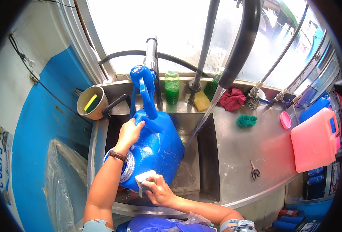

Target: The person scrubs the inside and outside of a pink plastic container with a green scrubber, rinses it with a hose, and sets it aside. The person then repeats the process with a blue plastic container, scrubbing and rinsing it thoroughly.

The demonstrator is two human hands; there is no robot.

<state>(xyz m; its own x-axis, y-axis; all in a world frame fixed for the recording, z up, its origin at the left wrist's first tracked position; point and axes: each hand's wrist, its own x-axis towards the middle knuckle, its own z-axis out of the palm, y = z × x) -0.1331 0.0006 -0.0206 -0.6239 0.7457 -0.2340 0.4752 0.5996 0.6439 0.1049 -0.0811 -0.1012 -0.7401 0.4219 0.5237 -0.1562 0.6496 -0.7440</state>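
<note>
Left hand (pixel 130 135): grasps large blue plastic jug (pixel 161 141), seemingly steadying it.
Right hand (pixel 161 192): grips pale blocky sponge (pixel 142 179) at jug's near side.
Rectangular steel sink (pixel 209 170): below jug, likely catching runoff.

Blue characters (pixel 1 167) (letters and digits) on a white wall sign (pixel 4 157)

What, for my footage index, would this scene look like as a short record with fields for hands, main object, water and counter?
Left hand: on upper part of blue container
Right hand: holding a pale pad against the container's side
Main object: large blue container, at the metal sink
Water: clear stream running down from a thick black hose
Counter, right of sink: green scrubber, pink lid, scissors, pink jug
</note>
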